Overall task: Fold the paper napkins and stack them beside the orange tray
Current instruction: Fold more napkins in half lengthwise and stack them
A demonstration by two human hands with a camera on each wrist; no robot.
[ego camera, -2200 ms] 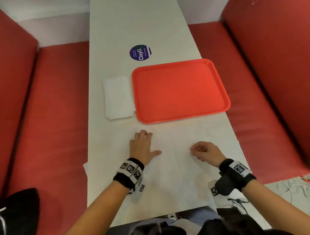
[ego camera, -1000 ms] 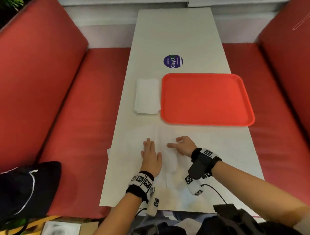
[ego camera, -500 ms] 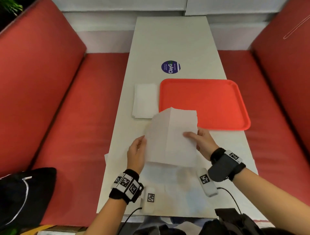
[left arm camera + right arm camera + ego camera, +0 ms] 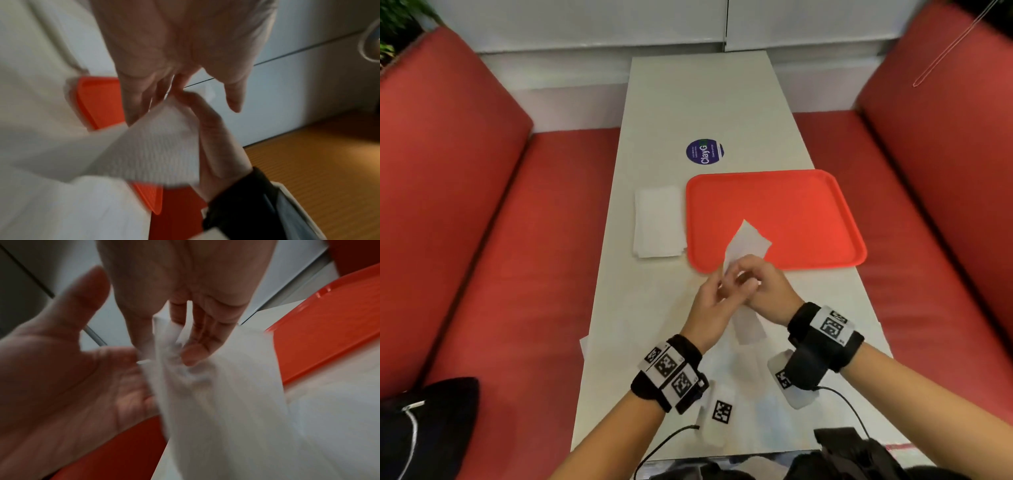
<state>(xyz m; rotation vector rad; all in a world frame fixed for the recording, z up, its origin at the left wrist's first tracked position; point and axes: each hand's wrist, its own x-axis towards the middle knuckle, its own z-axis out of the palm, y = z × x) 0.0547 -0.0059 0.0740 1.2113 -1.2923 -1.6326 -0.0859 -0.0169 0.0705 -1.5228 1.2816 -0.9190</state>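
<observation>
1. Counter (image 4: 709, 102): a long white surface running between two red bench seats (image 4: 493, 240), with a round dark-blue sticker (image 4: 704, 152) near its middle.
2. Orange tray (image 4: 808, 205): lies flat on the right half of the counter, just this side of the sticker; its near edge is close to the two hands.
3. Stack of folded napkins (image 4: 659, 222): white, lies on the counter just beside the left edge of the tray, apart from it by a narrow gap.
4. Napkin in work (image 4: 746, 241): a white paper napkin held above the counter between both hands; its upper corner stands over the near part of the tray, and a lower part hangs below the hands.
5. Left hand (image 4: 710, 305): palm turned inward with fingers mostly extended against the napkin; whether they pinch the paper cannot be told from the blurred wrist views.
6. Right hand (image 4: 767, 291): fingers curled, thumb and fingertips (image 4: 193, 356) pinching the napkin.
7. Wrist bands (image 4: 671, 373): black, with printed square markers, one on each wrist.
8. Further white paper (image 4: 756, 394): lies flat on the near end of the counter below the forearms.
</observation>
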